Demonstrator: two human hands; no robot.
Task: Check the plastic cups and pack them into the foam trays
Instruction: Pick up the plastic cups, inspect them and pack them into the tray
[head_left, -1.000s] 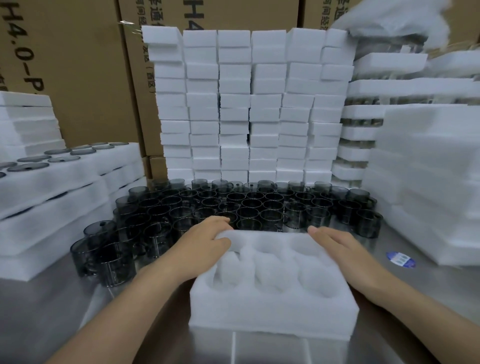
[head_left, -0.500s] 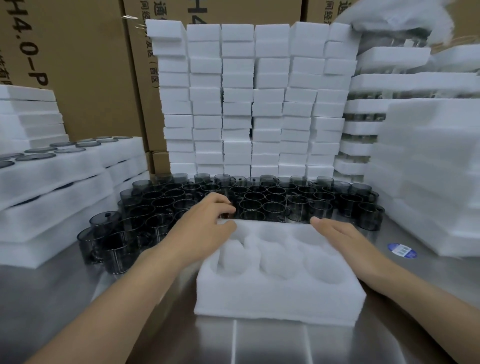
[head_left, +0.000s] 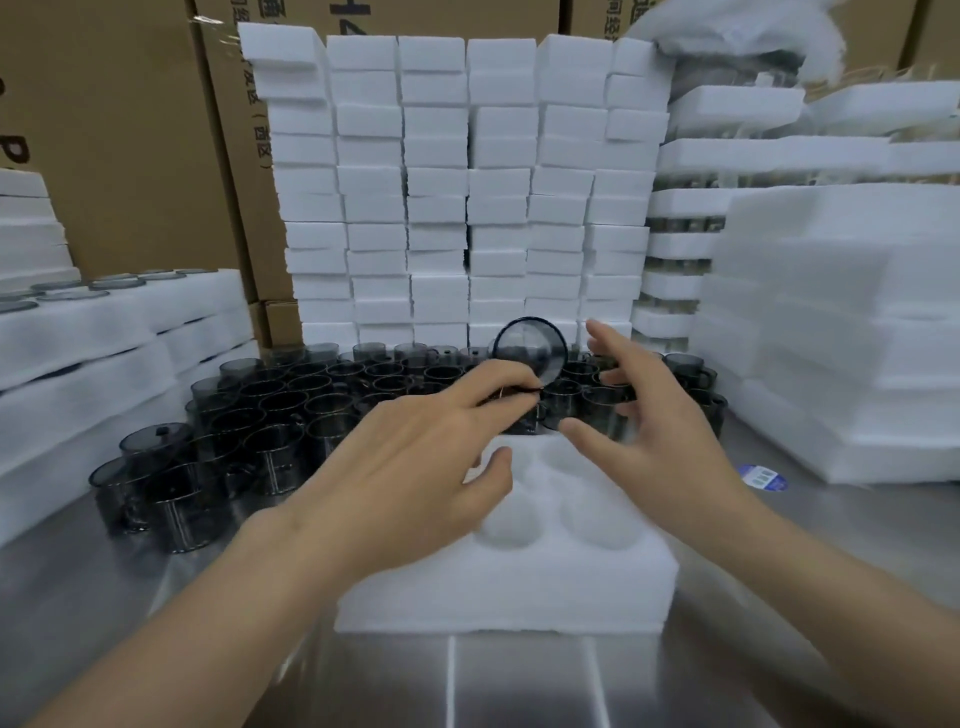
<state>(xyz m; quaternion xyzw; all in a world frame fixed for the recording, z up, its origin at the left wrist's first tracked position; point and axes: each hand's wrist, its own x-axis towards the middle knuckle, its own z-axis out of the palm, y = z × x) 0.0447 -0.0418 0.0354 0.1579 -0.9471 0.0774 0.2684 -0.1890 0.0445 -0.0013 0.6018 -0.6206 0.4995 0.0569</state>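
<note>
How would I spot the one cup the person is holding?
Start at the wall of stacked white foam blocks at the back; a crowd of smoky dark cups stands at its foot. Just beyond the foam tray, the left hand pinches one cup. It alone is raised and tipped, its circular outline facing the camera; the rest stand upright.

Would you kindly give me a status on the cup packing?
Left hand pinches one tilted cup. Right hand open beside it. Foam tray: visible pockets empty. Nothing blocking.
</note>
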